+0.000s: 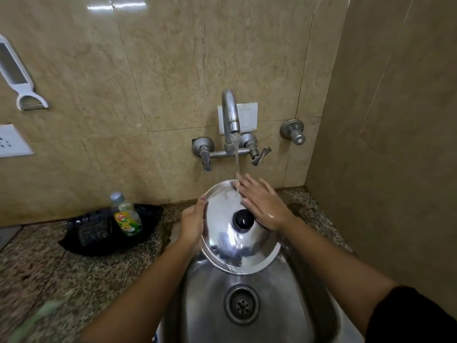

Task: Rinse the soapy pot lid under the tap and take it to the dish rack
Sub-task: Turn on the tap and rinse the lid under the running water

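The far side of the steel sink basin [249, 288] is hidden behind the round stainless-steel pot lid [223, 233], and the near rim of the basin is cut off by the bottom of the frame. The palm of the left hand [191, 225] is covered by the lid's edge, so only the back of that hand and a thumb tip over the rim are seen. No dish rack is shown.

One lid is held above the sink, at the back edge of the speckled granite counter [49, 266]. It is tilted, its far edge raised toward the curved chrome wall tap [230, 115] and its near edge dropped toward the single round drain [241, 304]; the domed top with its black knob [243, 219] is turned up toward the camera. A stream of water [236, 167] falls onto the upper part and runs off the low edge.

The lid is gripped at its left rim by the left hand. The right hand [262, 204] is spread flat, fingers extended, laid against the wet upper right surface beside the knob.

At the left, one green dish-soap bottle [126, 215] stands in a black tray [108, 233] against the wall. Two tap handles are counted below the spout.
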Tool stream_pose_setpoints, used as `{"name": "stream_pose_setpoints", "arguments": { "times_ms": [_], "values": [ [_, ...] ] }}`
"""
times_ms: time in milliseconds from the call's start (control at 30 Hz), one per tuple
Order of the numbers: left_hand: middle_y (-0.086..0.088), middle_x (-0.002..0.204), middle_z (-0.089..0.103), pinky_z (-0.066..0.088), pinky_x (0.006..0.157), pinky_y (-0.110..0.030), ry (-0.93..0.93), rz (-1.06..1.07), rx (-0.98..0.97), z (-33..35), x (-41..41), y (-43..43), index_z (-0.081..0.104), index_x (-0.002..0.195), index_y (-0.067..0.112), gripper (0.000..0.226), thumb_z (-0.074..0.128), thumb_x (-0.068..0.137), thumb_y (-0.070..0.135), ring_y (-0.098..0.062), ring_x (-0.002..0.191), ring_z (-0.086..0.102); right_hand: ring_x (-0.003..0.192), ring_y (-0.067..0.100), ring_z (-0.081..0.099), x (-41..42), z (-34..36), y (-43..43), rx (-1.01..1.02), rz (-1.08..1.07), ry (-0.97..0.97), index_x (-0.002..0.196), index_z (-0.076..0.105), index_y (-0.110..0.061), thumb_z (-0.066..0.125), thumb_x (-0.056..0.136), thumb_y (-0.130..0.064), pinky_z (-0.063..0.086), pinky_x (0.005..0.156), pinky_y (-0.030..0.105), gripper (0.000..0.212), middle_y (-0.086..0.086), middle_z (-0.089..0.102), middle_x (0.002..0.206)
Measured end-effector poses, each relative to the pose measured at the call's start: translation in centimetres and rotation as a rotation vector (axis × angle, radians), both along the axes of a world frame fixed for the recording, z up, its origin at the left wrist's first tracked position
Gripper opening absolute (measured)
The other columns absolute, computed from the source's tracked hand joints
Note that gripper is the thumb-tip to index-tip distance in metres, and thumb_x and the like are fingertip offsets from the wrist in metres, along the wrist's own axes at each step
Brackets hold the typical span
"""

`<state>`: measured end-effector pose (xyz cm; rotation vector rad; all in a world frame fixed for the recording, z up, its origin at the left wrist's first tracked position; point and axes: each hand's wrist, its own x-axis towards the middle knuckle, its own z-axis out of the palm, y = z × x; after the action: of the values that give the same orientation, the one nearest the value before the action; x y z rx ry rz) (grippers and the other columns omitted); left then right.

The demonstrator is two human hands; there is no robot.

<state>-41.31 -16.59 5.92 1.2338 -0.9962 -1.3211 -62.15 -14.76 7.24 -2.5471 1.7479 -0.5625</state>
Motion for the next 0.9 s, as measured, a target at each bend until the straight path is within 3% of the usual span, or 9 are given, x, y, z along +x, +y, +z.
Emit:
{"name": "stream_pose_setpoints", "arguments": {
  "times_ms": [100, 167, 267, 433, 600, 667, 733, 833, 900],
  "values": [
    [-0.011, 0.087, 0.074, 0.052, 0.075, -0.032, -0.014, -0.022, -0.039, 0.1, 0.0, -0.1, 0.073, 0.083, 0.007, 0.038, 0.057, 0.09, 0.041, -0.023, 0.078, 0.066, 0.147, 0.005, -0.001, 1.1, 1.3, -1.4, -0.026, 0.12, 0.056, 0.15, 0.013, -0.039, 0.023, 0.103, -0.04, -0.002, 0.117, 0.032, 0.048, -0.018, 0.004, 0.159],
    [-0.012, 0.086, 0.073, 0.052, 0.079, -0.036, 0.012, 0.031, -0.013, -0.1, 0.3, -0.3, 0.072, 0.08, 0.007, 0.039, 0.058, 0.089, 0.042, -0.025, 0.079, 0.066, 0.147, 0.002, 0.0, 0.4, 0.7, -0.7, -0.058, 0.082, 0.015, 0.15, 0.014, -0.039, 0.023, 0.103, -0.037, 0.0, 0.119, 0.034, 0.048, -0.018, 0.005, 0.159],
    [-0.006, 0.075, 0.068, 0.051, 0.078, -0.038, 0.055, 0.182, 0.115, -0.2, 0.7, -0.6, 0.067, 0.069, 0.014, 0.039, 0.058, 0.086, 0.049, -0.026, 0.075, 0.064, 0.146, -0.001, 0.003, -0.5, -2.0, 2.5, -0.075, 0.017, -0.092, 0.151, 0.015, -0.032, 0.029, 0.102, -0.03, 0.008, 0.121, 0.037, 0.051, -0.014, 0.01, 0.16],
    [-0.007, 0.078, 0.065, 0.052, 0.08, -0.041, 0.109, 0.236, 0.288, -0.4, 1.0, -0.5, 0.061, 0.073, 0.015, 0.037, 0.056, 0.087, 0.048, -0.026, 0.073, 0.062, 0.146, 0.009, 0.022, -0.9, -4.8, 6.8, -0.179, 0.167, -0.085, 0.146, 0.035, -0.016, 0.045, 0.087, -0.01, 0.024, 0.117, 0.035, 0.06, -0.001, 0.03, 0.156],
    [-0.009, 0.082, 0.067, 0.053, 0.085, -0.05, 0.074, 0.202, 0.345, -0.3, 1.2, -0.6, 0.063, 0.074, 0.016, 0.038, 0.057, 0.085, 0.052, -0.031, 0.08, 0.065, 0.145, 0.019, 0.028, -1.5, -3.6, 6.0, -0.203, 0.358, 0.024, 0.142, 0.042, -0.009, 0.052, 0.086, -0.026, 0.026, 0.116, 0.038, 0.06, 0.005, 0.037, 0.152],
    [-0.009, 0.08, 0.065, 0.055, 0.078, -0.046, 0.137, 0.208, 0.372, 0.1, 1.1, -0.4, 0.062, 0.077, 0.013, 0.038, 0.055, 0.088, 0.048, -0.029, 0.073, 0.063, 0.145, 0.018, 0.027, -1.7, -3.4, 5.6, -0.244, 0.358, 0.104, 0.144, 0.039, -0.011, 0.055, 0.09, -0.03, 0.027, 0.116, 0.039, 0.06, 0.004, 0.037, 0.153],
    [-0.011, 0.081, 0.065, 0.055, 0.062, -0.037, 0.196, 0.159, 0.43, 0.1, 1.1, -0.5, 0.063, 0.084, 0.009, 0.038, 0.052, 0.091, 0.044, -0.028, 0.067, 0.061, 0.141, 0.017, 0.035, -1.4, -2.6, 5.2, -0.345, 0.355, 0.094, 0.139, 0.048, -0.013, 0.055, 0.092, -0.018, 0.032, 0.113, 0.037, 0.048, 0.003, 0.046, 0.147],
    [-0.017, 0.092, 0.063, 0.053, 0.04, -0.033, 0.241, 0.05, 0.526, 0.6, 1.5, -0.6, 0.059, 0.082, 0.003, 0.027, 0.044, 0.096, 0.02, -0.028, 0.069, 0.059, 0.12, 0.012, 0.057, -0.3, -0.2, 4.6, -0.441, 0.35, -0.093, 0.118, 0.067, -0.015, 0.052, 0.092, -0.014, 0.04, 0.104, 0.026, 0.03, 0.002, 0.066, 0.124],
    [-0.019, 0.093, 0.06, 0.053, 0.035, -0.034, 0.273, -0.001, 0.562, 1.5, 1.7, -0.4, 0.055, 0.093, -0.001, 0.026, 0.039, 0.099, 0.018, -0.029, 0.07, 0.057, 0.102, 0.011, 0.064, 0.4, 1.1, 4.4, -0.387, 0.271, -0.237, 0.107, 0.069, -0.015, 0.053, 0.092, -0.018, 0.046, 0.091, 0.024, 0.021, 0.0, 0.071, 0.107]
  ]
}}
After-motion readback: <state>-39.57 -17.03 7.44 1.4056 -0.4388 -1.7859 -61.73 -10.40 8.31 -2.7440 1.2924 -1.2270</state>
